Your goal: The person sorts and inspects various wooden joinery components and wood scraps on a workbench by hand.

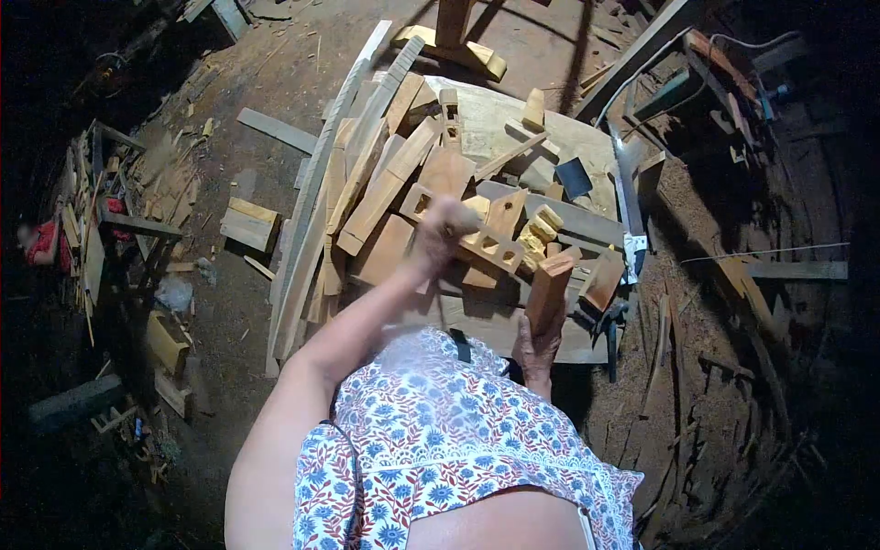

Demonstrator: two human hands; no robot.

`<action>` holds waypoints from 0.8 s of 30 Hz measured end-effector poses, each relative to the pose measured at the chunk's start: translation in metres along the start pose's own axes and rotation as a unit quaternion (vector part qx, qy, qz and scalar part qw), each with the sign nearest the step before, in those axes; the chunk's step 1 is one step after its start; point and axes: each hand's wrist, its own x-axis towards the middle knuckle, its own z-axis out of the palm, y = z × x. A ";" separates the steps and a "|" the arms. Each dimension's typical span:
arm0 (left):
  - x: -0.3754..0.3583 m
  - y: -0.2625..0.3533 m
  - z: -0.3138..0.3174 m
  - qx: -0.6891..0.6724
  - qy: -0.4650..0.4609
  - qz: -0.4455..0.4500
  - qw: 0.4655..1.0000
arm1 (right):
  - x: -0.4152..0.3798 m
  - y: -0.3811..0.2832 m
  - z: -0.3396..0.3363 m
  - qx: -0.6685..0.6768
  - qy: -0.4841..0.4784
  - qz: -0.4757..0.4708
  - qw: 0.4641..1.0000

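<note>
My left hand (449, 223), smeared by motion, is over a pale wooden bar (492, 248) with rectangular slots. Whether its fingers grip the bar cannot be made out. Lower right, my right hand (537, 351) is wrapped round the lower end of a thick reddish-brown wooden block (550, 289), which tilts up and away. Between the hands and beyond lie a notched yellowish piece (540, 235) and a board with a round hole (505, 213).
Long planks (316, 206) line the left side of the worktable (477, 321). A small dark plate (574, 179) lies at its back right. A metal bar (627, 188) runs along the right edge. Wood scraps and a block (249, 225) lie on the ground at left.
</note>
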 end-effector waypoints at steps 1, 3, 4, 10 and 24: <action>0.015 -0.003 -0.011 -0.166 0.050 -0.130 0.976 | -0.001 0.003 -0.002 0.023 0.024 -0.003 0.999; 0.037 0.007 -0.032 -0.181 0.140 -0.218 0.949 | 0.001 -0.016 -0.008 0.031 0.038 0.029 0.998; 0.043 0.016 -0.040 -0.033 0.178 -0.175 0.968 | 0.001 -0.018 -0.008 0.033 0.038 0.031 0.998; 0.043 -0.017 -0.054 -0.061 0.255 -0.233 0.937 | 0.010 -0.021 -0.003 0.093 0.062 0.013 0.994; 0.032 -0.063 -0.042 -0.093 0.273 -0.213 0.933 | 0.153 -0.143 -0.003 -0.145 -0.204 -0.131 0.959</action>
